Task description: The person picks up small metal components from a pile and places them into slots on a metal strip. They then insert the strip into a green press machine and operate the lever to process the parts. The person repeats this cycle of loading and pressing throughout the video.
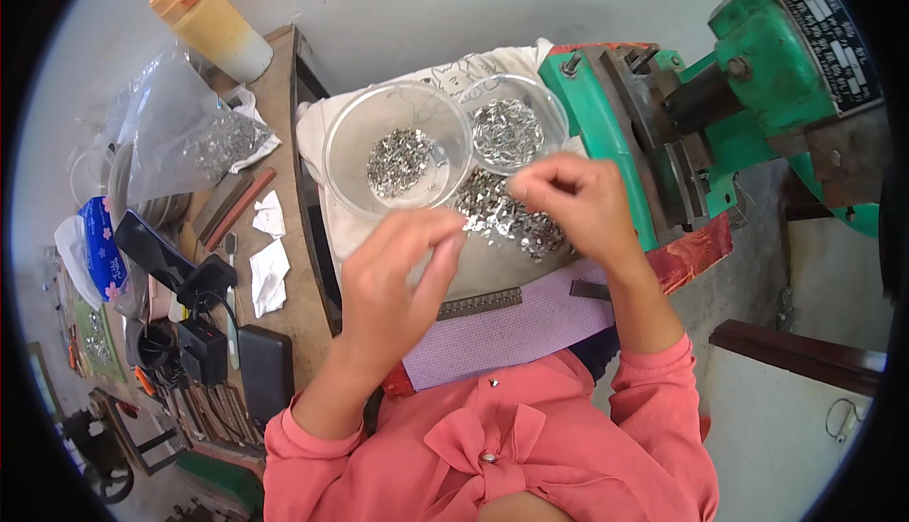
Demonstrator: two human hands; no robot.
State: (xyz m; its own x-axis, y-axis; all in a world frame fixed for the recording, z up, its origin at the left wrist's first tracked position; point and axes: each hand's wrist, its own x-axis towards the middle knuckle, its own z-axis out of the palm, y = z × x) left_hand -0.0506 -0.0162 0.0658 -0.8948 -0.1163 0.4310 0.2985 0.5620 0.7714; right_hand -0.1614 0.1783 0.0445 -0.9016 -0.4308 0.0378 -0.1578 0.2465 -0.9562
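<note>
The person's left hand [388, 266] has thumb and fingertips brought narrowly together, and the right hand [589, 202] has them also close; whether either pinches something, one cannot tell. Between the hands, the small shiny silver metal pieces [521, 227] lie in a loose heap on the pale cloth [336, 115]. Just behind the heap stand a large round clear plastic bowl [365, 120] and a smaller round clear plastic bowl [552, 115]; each contains similar metal bits on its bottom. At the left, a transparent plastic bag [156, 124] holds more greyish bits, near a yellow cylindrical bottle [222, 35]. The blue packet with pink flowers [99, 247] carries white print, and the black rectangular plate [822, 30] on the green metal machine [757, 58] carries rows of pale writing.
</note>
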